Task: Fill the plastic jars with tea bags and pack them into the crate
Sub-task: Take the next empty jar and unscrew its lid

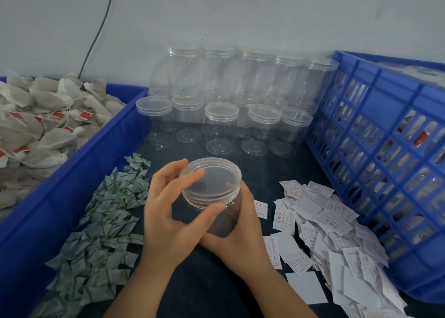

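Note:
I hold a clear plastic jar (224, 217) tilted toward me over the dark table. My right hand (240, 235) wraps round its body from below. My left hand (168, 204) pinches the clear lid (212, 181) on its mouth, thumb at the near rim and fingers on the far rim. The jar looks empty. Tea bags (36, 125) with red tags are heaped in a blue bin (79, 173) at the left. A blue slotted crate (385, 149) stands at the right, with filled jars dimly seen through its wall.
Several empty lidded jars (221, 115) are stacked in two layers at the back against the wall. Small green-printed sachets (101, 233) are scattered left of my hands, white paper slips (332, 233) with red print to the right. A dark cable (98, 33) runs down the wall.

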The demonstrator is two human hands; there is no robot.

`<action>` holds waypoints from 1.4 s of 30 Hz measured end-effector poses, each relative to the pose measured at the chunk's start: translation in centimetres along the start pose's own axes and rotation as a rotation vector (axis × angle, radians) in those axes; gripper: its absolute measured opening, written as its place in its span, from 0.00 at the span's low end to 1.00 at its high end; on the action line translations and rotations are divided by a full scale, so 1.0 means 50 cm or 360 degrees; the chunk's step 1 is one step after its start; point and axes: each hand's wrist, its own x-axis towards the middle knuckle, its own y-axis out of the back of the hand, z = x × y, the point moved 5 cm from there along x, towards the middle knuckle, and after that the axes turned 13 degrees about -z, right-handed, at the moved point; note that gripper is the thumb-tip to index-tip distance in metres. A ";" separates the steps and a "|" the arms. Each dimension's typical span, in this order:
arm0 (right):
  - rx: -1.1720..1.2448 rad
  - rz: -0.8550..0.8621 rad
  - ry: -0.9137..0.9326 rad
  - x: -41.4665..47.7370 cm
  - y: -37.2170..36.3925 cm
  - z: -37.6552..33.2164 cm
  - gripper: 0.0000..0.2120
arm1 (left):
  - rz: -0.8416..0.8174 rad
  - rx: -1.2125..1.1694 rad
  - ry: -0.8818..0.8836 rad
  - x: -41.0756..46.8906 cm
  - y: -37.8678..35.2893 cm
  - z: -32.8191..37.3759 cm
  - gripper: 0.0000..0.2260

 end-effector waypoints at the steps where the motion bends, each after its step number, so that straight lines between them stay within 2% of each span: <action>1: 0.0002 -0.0010 0.0000 0.001 0.000 0.000 0.47 | 0.0005 -0.0024 0.0005 0.000 0.002 -0.002 0.20; 4: -0.0074 -0.0060 -0.0036 -0.003 0.001 0.004 0.53 | 0.0090 -0.0279 0.0075 0.000 0.005 -0.010 0.15; 6: -0.0147 -0.0046 -0.0067 -0.010 0.003 0.005 0.55 | 0.0319 -0.0540 0.0209 0.000 0.016 -0.028 0.14; 8: -0.0157 -0.0031 -0.0096 -0.013 0.004 0.007 0.55 | 0.0590 -0.0761 0.0456 -0.003 0.033 -0.058 0.12; 10: -0.0171 -0.0029 -0.0109 -0.013 0.004 0.007 0.55 | 0.0680 -0.0928 0.0811 -0.014 0.038 -0.098 0.15; 13: -0.0211 -0.0045 -0.0080 -0.012 0.002 0.000 0.56 | 0.0450 -0.1062 0.1422 -0.032 0.017 -0.152 0.19; 15: -0.0232 -0.0045 -0.0049 -0.013 0.002 -0.005 0.56 | 0.0233 -0.0979 0.1613 -0.037 0.001 -0.164 0.19; 17: -0.0227 -0.0035 -0.0029 -0.015 0.003 -0.010 0.55 | 0.0061 -0.0613 0.1615 -0.037 0.001 -0.165 0.18; 20: -0.0194 -0.0029 0.0004 -0.017 0.004 -0.016 0.54 | -0.0170 0.0263 0.1481 -0.037 0.013 -0.161 0.16; 21: -0.0179 -0.0028 0.0023 -0.016 0.004 -0.018 0.53 | -0.0217 0.0445 0.1450 -0.036 0.014 -0.157 0.16; 23: -0.0162 -0.0036 0.0059 -0.014 0.002 -0.021 0.52 | -0.0311 0.0584 0.1462 -0.039 0.008 -0.150 0.27; 24: -0.0163 -0.0039 0.0081 -0.013 0.001 -0.022 0.51 | -0.0287 0.0576 0.1403 -0.039 0.006 -0.143 0.31; 25: -0.0161 -0.0037 0.0099 -0.012 0.002 -0.022 0.51 | -0.0206 0.0538 0.1267 -0.031 0.009 -0.132 0.30; 27: -0.0116 -0.0044 0.0097 -0.011 0.003 -0.019 0.50 | 0.0020 0.0327 0.0896 -0.014 0.015 -0.103 0.19; 28: -0.0074 -0.0078 0.0083 -0.011 0.001 -0.016 0.50 | 0.0092 0.0079 0.0788 -0.011 0.013 -0.098 0.15; 29: -0.0027 -0.0142 0.0073 -0.010 -0.003 -0.013 0.51 | 0.0095 -0.0245 0.0729 -0.008 0.005 -0.092 0.16; 30: 0.0022 -0.0230 0.0071 -0.009 -0.009 -0.010 0.51 | 0.0050 -0.0584 0.0723 -0.009 -0.008 -0.091 0.22; 32: 0.0097 -0.0413 0.0064 -0.008 -0.018 -0.003 0.52 | -0.0011 -0.0968 0.0771 -0.015 -0.031 -0.099 0.33; 34: 0.0097 -0.0527 0.0052 -0.008 -0.022 -0.001 0.52 | -0.0003 -0.1008 0.0748 -0.018 -0.035 -0.105 0.38; 36: 0.0045 -0.0546 0.0048 -0.005 -0.023 -0.002 0.52 | 0.0054 -0.1003 0.0743 -0.018 -0.027 -0.114 0.39; 39: -0.0014 -0.0517 0.0036 -0.002 -0.023 -0.001 0.53 | 0.0073 -0.0956 0.0724 -0.016 -0.019 -0.114 0.35; 42: -0.0040 -0.0523 -0.0007 -0.003 -0.027 0.001 0.55 | 0.0055 -0.0948 0.0830 -0.018 -0.018 -0.092 0.31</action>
